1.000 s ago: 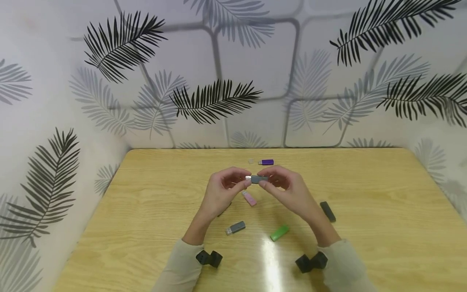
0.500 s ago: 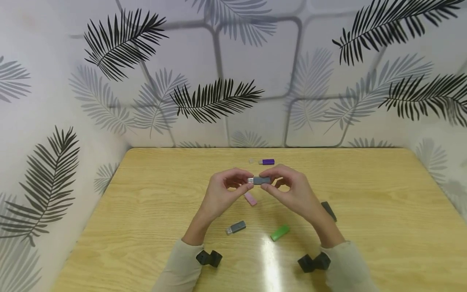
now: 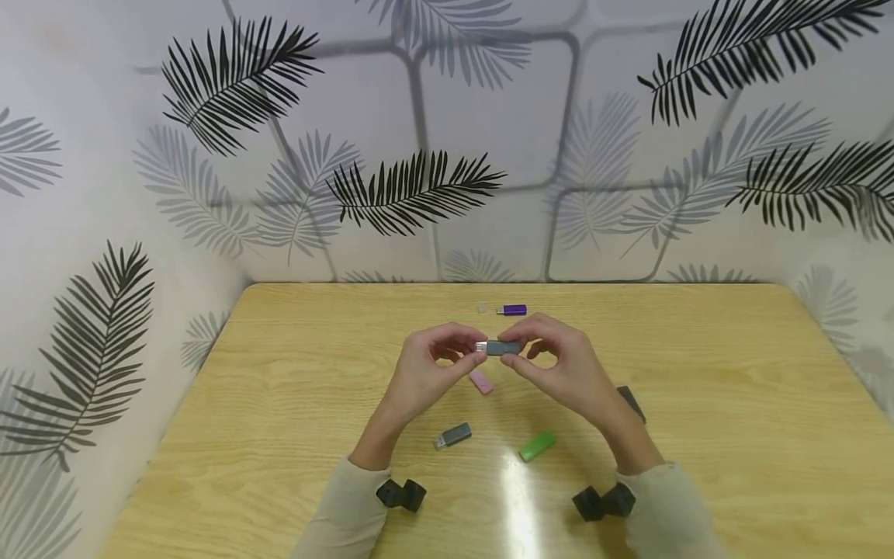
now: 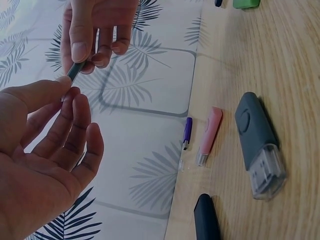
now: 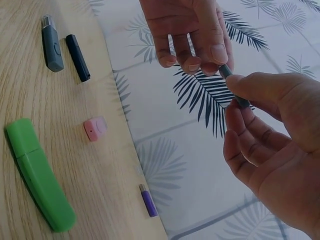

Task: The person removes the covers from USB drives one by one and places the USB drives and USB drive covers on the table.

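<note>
Flash drive (image 3: 502, 348): raised above the table (image 3: 293, 373), likely for closer viewing.
Left hand (image 3: 423, 363): I pinch its pale end (image 3: 481, 347).
Right hand (image 3: 569, 362): I pinch its gray body.

Long plain sleeves, pale beige: left sleeve (image 3: 345, 508) bottom left of centre, right sleeve (image 3: 663, 512) bottom right of centre. Black two-block piece at each cuff, narrow waist: left mount (image 3: 401, 494), right mount (image 3: 604, 504). Left hand (image 3: 427, 369), right hand (image 3: 562, 363) bare.
</note>
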### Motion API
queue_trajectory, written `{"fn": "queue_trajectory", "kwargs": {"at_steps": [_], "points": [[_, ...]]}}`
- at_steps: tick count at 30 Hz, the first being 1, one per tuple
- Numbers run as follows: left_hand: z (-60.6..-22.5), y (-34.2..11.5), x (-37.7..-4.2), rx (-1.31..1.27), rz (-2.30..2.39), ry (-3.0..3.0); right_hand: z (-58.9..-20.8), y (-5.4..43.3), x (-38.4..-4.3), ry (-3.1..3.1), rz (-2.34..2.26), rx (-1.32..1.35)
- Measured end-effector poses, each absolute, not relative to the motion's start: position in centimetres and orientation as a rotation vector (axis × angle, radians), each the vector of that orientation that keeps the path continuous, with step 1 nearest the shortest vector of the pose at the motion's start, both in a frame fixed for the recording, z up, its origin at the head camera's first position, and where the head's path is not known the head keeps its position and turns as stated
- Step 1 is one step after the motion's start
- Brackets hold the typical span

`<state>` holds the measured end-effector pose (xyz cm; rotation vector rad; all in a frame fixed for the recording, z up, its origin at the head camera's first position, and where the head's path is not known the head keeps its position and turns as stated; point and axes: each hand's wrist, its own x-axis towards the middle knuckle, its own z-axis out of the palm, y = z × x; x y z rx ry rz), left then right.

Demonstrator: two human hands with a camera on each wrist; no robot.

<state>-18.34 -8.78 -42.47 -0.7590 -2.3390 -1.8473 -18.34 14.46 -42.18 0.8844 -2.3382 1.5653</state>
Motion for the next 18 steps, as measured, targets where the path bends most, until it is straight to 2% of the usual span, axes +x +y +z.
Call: {"fn": "queue_trajectory", "kwargs": {"at_steps": [18], "points": [[-42.56,-8.93,-18.47,-0.803,-1.823,-2.355,-42.01,14.56,-18.32,-2.347,1.527,0.907]]}}
